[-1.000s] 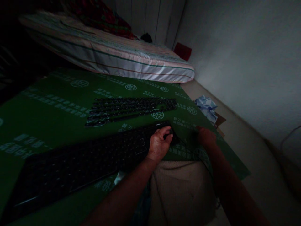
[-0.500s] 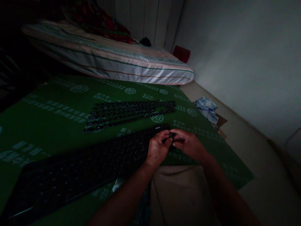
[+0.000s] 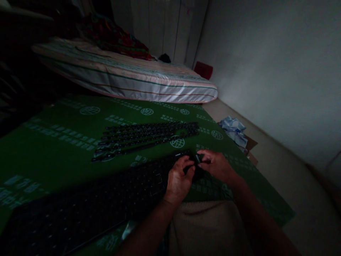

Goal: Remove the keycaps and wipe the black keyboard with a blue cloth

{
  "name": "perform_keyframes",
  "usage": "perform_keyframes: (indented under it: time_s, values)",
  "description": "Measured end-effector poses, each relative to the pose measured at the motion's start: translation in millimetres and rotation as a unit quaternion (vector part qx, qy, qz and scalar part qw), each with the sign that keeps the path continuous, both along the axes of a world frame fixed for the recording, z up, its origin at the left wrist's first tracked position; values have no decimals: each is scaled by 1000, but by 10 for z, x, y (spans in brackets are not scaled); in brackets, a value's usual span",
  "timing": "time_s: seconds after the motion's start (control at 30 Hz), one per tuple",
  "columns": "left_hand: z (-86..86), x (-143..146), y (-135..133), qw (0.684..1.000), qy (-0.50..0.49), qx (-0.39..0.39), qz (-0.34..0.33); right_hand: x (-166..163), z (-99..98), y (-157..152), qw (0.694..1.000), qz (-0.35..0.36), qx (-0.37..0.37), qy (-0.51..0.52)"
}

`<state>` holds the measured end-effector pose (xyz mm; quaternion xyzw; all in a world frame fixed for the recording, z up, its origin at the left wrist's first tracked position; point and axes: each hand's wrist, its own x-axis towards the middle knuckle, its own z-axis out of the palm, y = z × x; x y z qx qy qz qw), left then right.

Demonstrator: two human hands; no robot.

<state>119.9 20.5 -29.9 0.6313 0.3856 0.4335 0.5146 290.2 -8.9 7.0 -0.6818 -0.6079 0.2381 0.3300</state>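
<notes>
While my left hand [image 3: 178,181] curls closed on the right end of the keyboard [image 3: 106,199], my right hand [image 3: 217,166] pinches a tiny keycap [image 3: 197,159] just above that corner. It's probably light, slick plastic, so hold it by the edges.

Green mat [image 3: 53,142]: white globe emblems [image 3: 177,142] repeated in rows, each beside lines of white print, seemingly Chinese characters, too blurred and dim to read.
Keyboard [image 3: 106,192]: key legends lost in the dark, none legible.
Loose keycap rows [image 3: 146,133]: markings not legible either.
</notes>
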Motion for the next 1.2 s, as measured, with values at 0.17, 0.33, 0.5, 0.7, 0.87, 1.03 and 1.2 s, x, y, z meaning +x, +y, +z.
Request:
perform_keyframes:
  time_s: [0.17,0.33,0.5,0.7,0.87,1.03,1.2]
  values:
    - [-114,2,5,998,27,55,5,539,-13,448,985,-55,-43,-156]
    - [-96,-39,-13,994,51,100,3,924,-119,901,979,-76,-49,-184]
    - [-21,-89,-29,988,81,131,9,1070,-208,1231,975,-80,-77,-191]
    - [-26,-92,-37,983,102,151,15,1110,-200,1481,975,-64,-115,-177]
    - [-15,-102,-54,983,107,150,15,1119,-218,1613,977,-56,-141,-148]
    - [-16,-104,-59,981,113,159,11,1140,-257,1670,981,-49,-152,-110]
    - [-24,-94,-59,981,112,160,9,1167,-284,1680,984,-54,-150,-81]
